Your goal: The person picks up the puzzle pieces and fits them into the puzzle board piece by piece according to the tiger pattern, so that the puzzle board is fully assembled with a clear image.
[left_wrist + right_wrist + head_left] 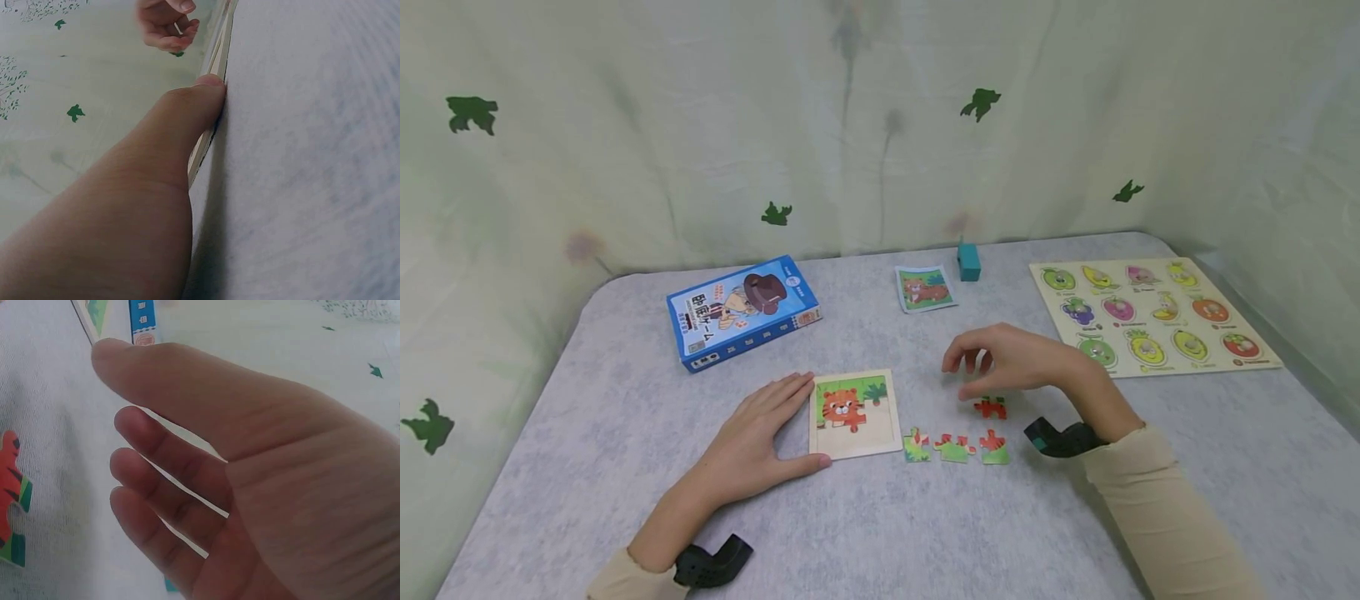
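A square wooden puzzle board (854,446) shows a tiger's face in its upper left part, with bare wood at the lower right. The left hand (760,442) lies flat at its left side, fingertips at the upper left corner and thumb at the lower edge; in the left wrist view the thumb (206,103) touches the board's edge. Above a red puzzle piece (992,408) hovers the right hand (1018,358), fingers loosely bent, nothing held. The right wrist view shows that red and green piece (9,500) beside the hand (206,456). A row of green and red pieces (955,449) lies below.
A blue box (741,308) lies at the back left. A bear picture card (925,289) and a teal block (968,262) are at the back middle. A fruit board (1157,321) lies at the right. A pale curtain hangs behind the table (625,375).
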Action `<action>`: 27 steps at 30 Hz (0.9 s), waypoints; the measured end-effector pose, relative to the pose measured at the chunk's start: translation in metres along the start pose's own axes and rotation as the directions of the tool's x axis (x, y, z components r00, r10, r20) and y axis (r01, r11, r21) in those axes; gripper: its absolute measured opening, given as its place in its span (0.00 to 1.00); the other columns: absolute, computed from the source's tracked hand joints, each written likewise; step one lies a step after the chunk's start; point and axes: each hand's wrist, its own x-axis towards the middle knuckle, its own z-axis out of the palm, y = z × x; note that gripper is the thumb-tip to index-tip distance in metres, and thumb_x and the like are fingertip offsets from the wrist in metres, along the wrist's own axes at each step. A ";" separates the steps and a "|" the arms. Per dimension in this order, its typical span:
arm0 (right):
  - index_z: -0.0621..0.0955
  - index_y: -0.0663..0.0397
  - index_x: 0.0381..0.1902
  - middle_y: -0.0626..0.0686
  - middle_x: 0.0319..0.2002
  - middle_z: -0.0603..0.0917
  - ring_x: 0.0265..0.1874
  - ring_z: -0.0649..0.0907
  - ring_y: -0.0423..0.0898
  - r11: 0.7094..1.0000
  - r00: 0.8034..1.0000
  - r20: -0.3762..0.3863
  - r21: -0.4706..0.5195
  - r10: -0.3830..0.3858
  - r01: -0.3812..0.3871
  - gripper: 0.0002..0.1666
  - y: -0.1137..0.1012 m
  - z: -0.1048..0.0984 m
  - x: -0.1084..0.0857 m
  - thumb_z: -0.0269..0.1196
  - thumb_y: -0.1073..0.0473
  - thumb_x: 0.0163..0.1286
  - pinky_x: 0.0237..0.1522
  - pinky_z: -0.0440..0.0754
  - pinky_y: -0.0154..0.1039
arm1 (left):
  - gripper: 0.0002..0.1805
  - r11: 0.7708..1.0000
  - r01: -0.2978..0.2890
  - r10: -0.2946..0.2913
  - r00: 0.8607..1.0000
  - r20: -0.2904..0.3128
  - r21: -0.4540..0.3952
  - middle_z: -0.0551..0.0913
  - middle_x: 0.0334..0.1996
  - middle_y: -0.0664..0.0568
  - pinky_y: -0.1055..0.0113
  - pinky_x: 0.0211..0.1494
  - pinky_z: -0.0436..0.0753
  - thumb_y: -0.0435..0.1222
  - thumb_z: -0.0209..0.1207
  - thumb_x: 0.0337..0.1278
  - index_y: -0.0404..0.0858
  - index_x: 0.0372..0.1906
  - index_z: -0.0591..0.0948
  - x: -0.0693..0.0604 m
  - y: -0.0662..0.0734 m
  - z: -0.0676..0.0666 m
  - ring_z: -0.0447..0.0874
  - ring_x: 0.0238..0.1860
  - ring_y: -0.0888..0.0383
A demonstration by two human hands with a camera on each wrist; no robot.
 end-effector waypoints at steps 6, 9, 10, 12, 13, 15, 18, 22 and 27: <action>0.85 0.47 0.49 0.45 0.42 0.86 0.41 0.82 0.44 0.997 0.997 0.038 -0.014 0.072 -0.071 0.17 0.006 -0.002 -0.003 0.76 0.55 0.63 0.47 0.85 0.41 | 0.59 1.000 0.001 -0.001 1.000 0.002 -0.001 0.62 0.80 0.48 0.38 0.79 0.59 0.70 0.66 0.51 0.39 0.80 0.64 0.000 0.000 0.000 0.57 0.81 0.43; 0.85 0.46 0.48 0.45 0.42 0.85 0.41 0.81 0.44 0.994 0.992 0.062 -0.016 0.108 -0.108 0.17 0.008 -0.004 -0.004 0.77 0.55 0.62 0.47 0.84 0.40 | 0.59 1.000 0.002 -0.002 1.000 0.003 -0.001 0.62 0.80 0.48 0.38 0.80 0.59 0.70 0.66 0.50 0.39 0.80 0.64 0.000 0.001 -0.001 0.57 0.81 0.43; 0.85 0.46 0.48 0.45 0.41 0.85 0.41 0.81 0.45 0.993 0.990 0.071 -0.015 0.121 -0.120 0.17 0.008 -0.004 -0.005 0.77 0.55 0.62 0.47 0.84 0.40 | 0.59 1.000 0.002 -0.002 1.000 0.003 -0.001 0.62 0.80 0.47 0.38 0.80 0.59 0.70 0.66 0.50 0.39 0.80 0.64 0.000 0.001 -0.001 0.57 0.81 0.43; 0.86 0.45 0.47 0.44 0.40 0.85 0.41 0.81 0.45 0.990 0.986 0.085 -0.020 0.142 -0.141 0.16 0.009 -0.005 -0.005 0.77 0.54 0.62 0.46 0.84 0.39 | 0.59 1.000 0.003 -0.003 1.000 0.002 -0.001 0.62 0.80 0.48 0.38 0.80 0.59 0.70 0.67 0.50 0.39 0.80 0.64 0.000 0.001 -0.001 0.57 0.81 0.43; 0.86 0.44 0.46 0.45 0.40 0.85 0.41 0.81 0.45 0.988 0.984 0.090 -0.023 0.153 -0.152 0.16 0.009 -0.005 -0.006 0.77 0.54 0.62 0.46 0.83 0.39 | 0.59 1.000 0.003 -0.003 1.000 0.002 -0.001 0.62 0.80 0.48 0.38 0.80 0.59 0.70 0.67 0.50 0.39 0.80 0.64 0.000 0.001 -0.001 0.57 0.81 0.43; 0.86 0.43 0.45 0.45 0.39 0.84 0.40 0.80 0.45 0.984 0.980 0.096 -0.030 0.175 -0.173 0.15 0.009 -0.005 -0.006 0.77 0.53 0.61 0.45 0.82 0.39 | 0.59 1.000 0.004 -0.004 1.000 0.002 0.000 0.62 0.80 0.48 0.38 0.79 0.59 0.70 0.67 0.50 0.39 0.80 0.64 0.000 0.001 -0.001 0.57 0.81 0.43; 0.85 0.43 0.43 0.46 0.38 0.83 0.40 0.79 0.45 0.981 0.975 0.108 -0.031 0.193 -0.191 0.16 0.009 -0.004 -0.006 0.78 0.53 0.60 0.44 0.81 0.39 | 0.59 1.000 0.004 -0.004 1.000 0.003 0.000 0.62 0.80 0.48 0.38 0.79 0.59 0.70 0.66 0.50 0.39 0.80 0.64 0.000 0.001 -0.001 0.57 0.81 0.43; 0.84 0.43 0.42 0.46 0.36 0.81 0.38 0.78 0.44 0.977 0.967 0.134 -0.031 0.215 -0.213 0.18 0.010 -0.002 -0.006 0.80 0.52 0.57 0.42 0.78 0.38 | 0.59 1.000 0.003 -0.003 1.000 0.002 0.001 0.62 0.80 0.48 0.38 0.79 0.59 0.70 0.66 0.51 0.40 0.80 0.64 0.000 0.001 -0.001 0.57 0.81 0.43; 0.82 0.44 0.43 0.47 0.36 0.79 0.37 0.76 0.44 0.972 0.957 0.167 -0.041 0.236 -0.233 0.21 0.007 -0.001 -0.006 0.81 0.55 0.56 0.40 0.76 0.38 | 0.58 1.000 0.000 0.000 1.000 0.002 0.001 0.62 0.80 0.48 0.38 0.79 0.59 0.70 0.66 0.51 0.39 0.80 0.64 0.000 0.000 -0.001 0.57 0.81 0.43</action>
